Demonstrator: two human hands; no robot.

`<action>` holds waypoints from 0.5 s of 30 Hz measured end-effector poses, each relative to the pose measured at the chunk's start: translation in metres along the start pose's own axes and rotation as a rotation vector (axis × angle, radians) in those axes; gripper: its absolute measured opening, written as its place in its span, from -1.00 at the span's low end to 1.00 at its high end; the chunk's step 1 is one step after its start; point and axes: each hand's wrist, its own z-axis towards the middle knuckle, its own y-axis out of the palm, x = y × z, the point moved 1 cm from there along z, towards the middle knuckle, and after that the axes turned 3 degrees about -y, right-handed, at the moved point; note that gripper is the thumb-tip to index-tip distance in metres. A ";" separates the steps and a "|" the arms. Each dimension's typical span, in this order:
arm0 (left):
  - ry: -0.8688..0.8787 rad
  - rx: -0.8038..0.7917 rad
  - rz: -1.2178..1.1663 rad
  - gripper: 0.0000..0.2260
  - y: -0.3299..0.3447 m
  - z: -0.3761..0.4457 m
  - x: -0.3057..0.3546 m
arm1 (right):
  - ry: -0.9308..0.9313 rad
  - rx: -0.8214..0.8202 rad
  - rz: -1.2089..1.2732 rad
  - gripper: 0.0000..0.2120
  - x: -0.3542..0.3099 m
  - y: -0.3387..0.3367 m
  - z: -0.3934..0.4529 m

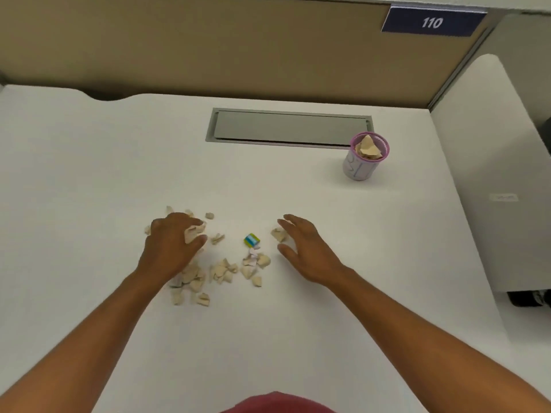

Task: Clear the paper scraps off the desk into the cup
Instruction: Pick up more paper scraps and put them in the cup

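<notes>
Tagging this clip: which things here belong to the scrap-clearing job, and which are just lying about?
Job: paper scraps, cup, left hand, right hand, desk.
Lying about: blue-green eraser-like block, desk cable hatch, sign 110.

White desk (119, 162), tan partition (208, 49), blue "110" sign (432, 22)

Beige paper scraps (222, 271) scattered mid-desk; pink-rimmed cup (365, 158) upright, part-filled.
</notes>
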 end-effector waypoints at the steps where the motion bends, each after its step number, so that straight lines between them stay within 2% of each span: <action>1: -0.079 -0.028 0.080 -0.64 0.000 -0.009 -0.015 | -0.005 -0.028 -0.058 -0.47 -0.006 0.007 0.002; 3: -0.170 -0.085 0.138 -0.58 0.002 -0.025 -0.040 | 0.023 -0.053 -0.137 -0.50 -0.017 0.021 -0.001; 9: -0.110 -0.099 -0.123 -0.65 0.005 -0.046 -0.069 | 0.177 0.094 -0.206 -0.53 -0.065 0.071 -0.035; 15: -0.034 -0.180 -0.432 -0.67 -0.008 -0.035 -0.071 | 0.196 0.094 -0.031 -0.43 -0.128 0.109 -0.016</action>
